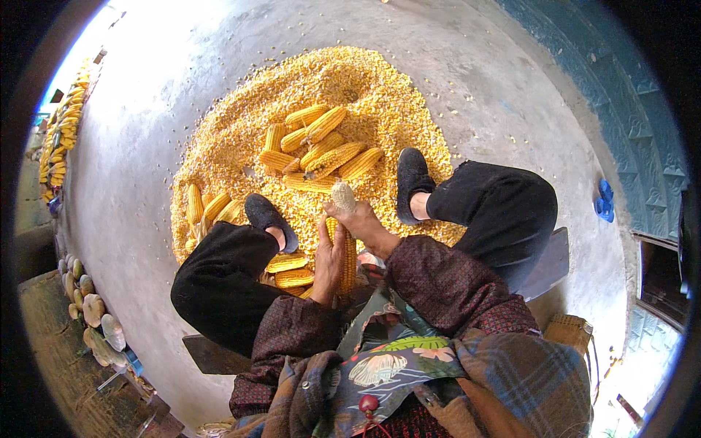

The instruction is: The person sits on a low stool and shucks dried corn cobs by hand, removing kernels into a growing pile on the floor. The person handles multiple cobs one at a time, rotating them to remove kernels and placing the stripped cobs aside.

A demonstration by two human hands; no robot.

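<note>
My left hand (pixel 329 258) is around a yellow ear of corn (pixel 348 265), which stands lengthwise between my knees with rows of kernels showing. My right hand (pixel 366 220) grips a pale corncob (pixel 343 196) with bare sides, its rounded end pointing away from me. The two hands meet at the top of the ear, and the fingers hide where cob and ear come together. Beyond them, several whole ears (pixel 328 150) lie heaped on a wide spread of loose kernels (pixel 378 98). More ears (pixel 290 271) rest close by my left hand.
My dark slippers (pixel 413 186) stand on the kernels. More ears (pixel 211 208) lie beyond my left knee. A wooden bench (pixel 211 356) is beneath me; a woven basket (pixel 567 334) stands behind right. Pumpkins (pixel 93 309) line the left. Blue sandals (pixel 604 201) sit by the right wall.
</note>
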